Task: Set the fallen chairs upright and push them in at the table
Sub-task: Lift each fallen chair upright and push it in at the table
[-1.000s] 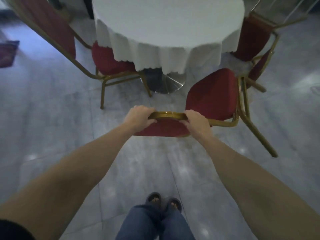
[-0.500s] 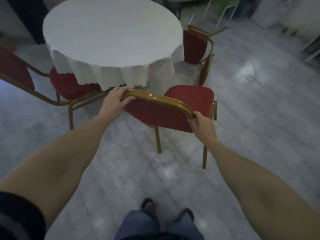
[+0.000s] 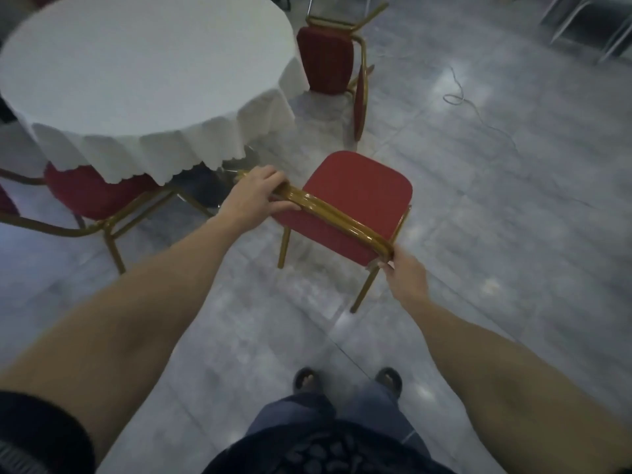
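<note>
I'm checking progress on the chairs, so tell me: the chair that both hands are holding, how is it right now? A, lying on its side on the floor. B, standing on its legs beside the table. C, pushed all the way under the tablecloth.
B: the chair stands upright, legs on the floor, seat clear of the table, with the left hand and right hand gripping its backrest.

Left hand [image 3: 254, 195] and right hand [image 3: 407, 280] grip the upright red chair's [image 3: 360, 189] gold backrest beside the table [image 3: 136, 70]

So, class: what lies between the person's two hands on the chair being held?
In the head view, the gold top rail of the upright chair spans from left hand to right hand, with red backrest padding below it.
</note>
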Demonstrator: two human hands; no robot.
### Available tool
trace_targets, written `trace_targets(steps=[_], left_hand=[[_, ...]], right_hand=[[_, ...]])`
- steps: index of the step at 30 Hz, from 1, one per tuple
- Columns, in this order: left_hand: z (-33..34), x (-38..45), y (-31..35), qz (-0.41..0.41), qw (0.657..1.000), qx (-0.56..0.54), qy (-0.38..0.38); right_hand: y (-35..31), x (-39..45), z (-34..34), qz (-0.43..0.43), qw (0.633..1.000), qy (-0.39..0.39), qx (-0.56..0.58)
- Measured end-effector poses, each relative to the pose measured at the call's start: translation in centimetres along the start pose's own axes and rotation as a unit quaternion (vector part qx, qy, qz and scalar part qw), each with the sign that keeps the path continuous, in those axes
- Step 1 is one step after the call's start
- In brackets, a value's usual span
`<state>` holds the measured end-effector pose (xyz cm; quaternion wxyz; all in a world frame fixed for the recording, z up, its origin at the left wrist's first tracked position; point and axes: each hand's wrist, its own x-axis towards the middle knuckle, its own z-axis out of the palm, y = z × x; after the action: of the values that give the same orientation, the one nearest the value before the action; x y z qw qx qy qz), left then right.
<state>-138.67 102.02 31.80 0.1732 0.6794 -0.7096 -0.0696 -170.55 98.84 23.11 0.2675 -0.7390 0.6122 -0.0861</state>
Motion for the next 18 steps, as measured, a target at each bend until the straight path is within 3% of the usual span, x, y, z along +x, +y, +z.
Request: trace_targets(steps=[5,10,15,18], left_hand=[[-0.5,-1.0,-1.0,-0.023,0.999,-0.014,-0.02],[-1.3,-1.6,-3.1,-0.079,0.995,0.003,-0.06],[-3.1,-0.5,-3.2,-0.111,0.987,0.006,-0.116],[-2.8,-0.8,-2.7,-0.119,0.987,0.008,-0.104]], right_hand=[[-0.6,-1.3,0.3,-0.022,0.998,0.044,0.048],[-3.8,-5.1,1.0,-0.173,0.967,0.173,0.066],[-6.5,-6.7,2.6,-0.19,0.976,0.102,-0.039],[-5.4,-6.7,2.1,-0.204,0.972,0.075,-0.084]])
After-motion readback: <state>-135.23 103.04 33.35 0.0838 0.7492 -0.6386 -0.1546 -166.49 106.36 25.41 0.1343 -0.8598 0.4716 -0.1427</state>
